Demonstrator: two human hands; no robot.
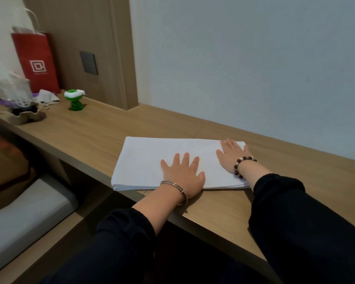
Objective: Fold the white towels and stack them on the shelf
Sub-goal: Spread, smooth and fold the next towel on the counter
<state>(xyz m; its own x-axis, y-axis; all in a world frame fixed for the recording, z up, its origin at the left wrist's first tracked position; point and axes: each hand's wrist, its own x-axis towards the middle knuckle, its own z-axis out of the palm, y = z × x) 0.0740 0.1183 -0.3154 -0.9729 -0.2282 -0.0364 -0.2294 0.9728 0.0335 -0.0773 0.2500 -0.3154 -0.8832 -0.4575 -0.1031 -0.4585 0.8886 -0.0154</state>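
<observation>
A white towel (pixel 143 160), folded into a flat rectangle of several layers, lies on the wooden shelf (pixel 94 130) near its front edge. My left hand (pixel 182 173) rests flat on the towel's near middle, fingers spread, a metal bangle on the wrist. My right hand (pixel 232 154) lies flat on the towel's right end, fingers apart, with a bead bracelet on the wrist. Neither hand grips the cloth. Both forearms wear dark sleeves.
At the far left of the shelf stand a red paper bag (pixel 36 60), a small green and white figure (pixel 75 99), a crumpled cloth (pixel 48 97) and a heap of bags (pixel 12 95). A pale wall runs behind. A grey cushion (pixel 19 218) lies below left.
</observation>
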